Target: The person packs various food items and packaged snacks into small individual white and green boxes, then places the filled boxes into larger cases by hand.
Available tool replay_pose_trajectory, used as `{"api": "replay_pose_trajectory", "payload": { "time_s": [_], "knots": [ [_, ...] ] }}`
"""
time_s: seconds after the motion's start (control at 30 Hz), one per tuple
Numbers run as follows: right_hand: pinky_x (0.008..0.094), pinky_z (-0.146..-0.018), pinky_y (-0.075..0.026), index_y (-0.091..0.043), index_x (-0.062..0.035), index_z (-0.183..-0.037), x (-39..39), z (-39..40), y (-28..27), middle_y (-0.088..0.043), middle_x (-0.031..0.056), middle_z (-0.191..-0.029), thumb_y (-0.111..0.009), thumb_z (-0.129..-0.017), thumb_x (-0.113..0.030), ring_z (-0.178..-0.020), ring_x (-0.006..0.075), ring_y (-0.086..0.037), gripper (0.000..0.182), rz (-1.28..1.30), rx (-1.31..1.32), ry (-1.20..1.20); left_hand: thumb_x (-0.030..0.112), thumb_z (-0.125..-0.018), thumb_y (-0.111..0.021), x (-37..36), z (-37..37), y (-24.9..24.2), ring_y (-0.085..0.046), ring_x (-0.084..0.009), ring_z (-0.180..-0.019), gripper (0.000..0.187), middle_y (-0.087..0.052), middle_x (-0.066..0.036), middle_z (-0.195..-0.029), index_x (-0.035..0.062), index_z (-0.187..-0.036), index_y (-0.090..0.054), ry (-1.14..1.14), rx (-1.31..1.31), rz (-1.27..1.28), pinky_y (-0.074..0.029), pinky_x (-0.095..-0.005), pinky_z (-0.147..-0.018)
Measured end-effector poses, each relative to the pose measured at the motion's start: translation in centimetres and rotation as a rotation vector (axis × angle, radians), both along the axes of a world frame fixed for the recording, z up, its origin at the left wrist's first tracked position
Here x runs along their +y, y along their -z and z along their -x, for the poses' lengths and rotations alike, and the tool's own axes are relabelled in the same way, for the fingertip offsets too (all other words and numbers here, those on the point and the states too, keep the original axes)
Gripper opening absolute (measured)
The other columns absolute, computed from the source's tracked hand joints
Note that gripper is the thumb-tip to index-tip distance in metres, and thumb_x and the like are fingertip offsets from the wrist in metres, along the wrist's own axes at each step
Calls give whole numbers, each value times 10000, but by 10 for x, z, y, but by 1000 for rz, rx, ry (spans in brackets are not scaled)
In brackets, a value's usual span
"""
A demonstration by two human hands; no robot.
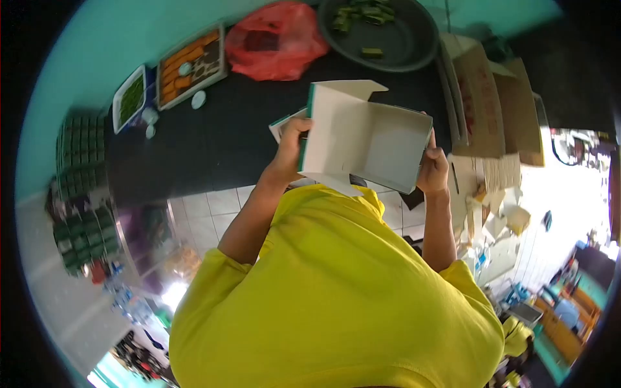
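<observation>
1. Two trays of food sit at the far left of the dark table, with stacked green boxes beside them.
2. Left hand: fingers clamped on the left edge of the white cardboard box.
3. Box position: held up between both hands, above the table, flaps open.
4. Right hand: fingers clamped on the right edge of the box.
5. Red plastic bag and dark round basin lie beyond; brown cartons stand at the right.
</observation>
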State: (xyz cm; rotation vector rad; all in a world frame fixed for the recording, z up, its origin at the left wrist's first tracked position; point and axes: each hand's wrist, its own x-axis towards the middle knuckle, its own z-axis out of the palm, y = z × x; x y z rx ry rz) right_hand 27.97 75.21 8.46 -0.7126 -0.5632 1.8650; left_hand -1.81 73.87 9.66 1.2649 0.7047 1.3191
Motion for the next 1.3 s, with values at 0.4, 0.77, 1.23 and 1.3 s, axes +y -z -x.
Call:
{"api": "replay_pose_trajectory", "payload": {
  "time_s": [0.4,0.77,1.23,1.3],
  "knots": [
    [327,-801,-527,-575,-62,-1174,-85,-72,95,-633,75,-1063,-450,-933,-481,-942,199,-621,499,337,-371,266,217,-940,-407,-7,-75,22,-588,-108,-864,319,-622,-61,-1009,24,-1137,-566,218,-173,1042,-487,-273,-787],
    [425,-992,-443,-244,-74,-1441,-37,-91,122,-427,117,-1382,-541,-889,-402,-1263,253,-443,708,407,-165,434,376,-980,-464,61,-79,28,-594,-139,-866,389,-614,-98,-987,33,-1135,-560,35,383,507,-494,-273,-700],
    [376,-789,-540,-217,-162,-1432,-3,53,179,-468,150,-1222,-594,-875,-107,-1020,225,-538,676,277,-631,411,127,-888,-570,-42,-2,135,-565,-396,-1073,305,-588,-214,-1161,23,-1175,-554,-177,1234,300,-461,-446,-901],
    [387,-852,-508,-345,-109,-1383,-6,48,182,-486,120,-1228,-609,-879,-127,-1083,237,-507,569,180,-649,369,94,-830,-617,-47,1,141,-588,-375,-1028,337,-608,-192,-1111,35,-1158,-570,-191,1009,260,-482,-427,-871]
  ]
}}
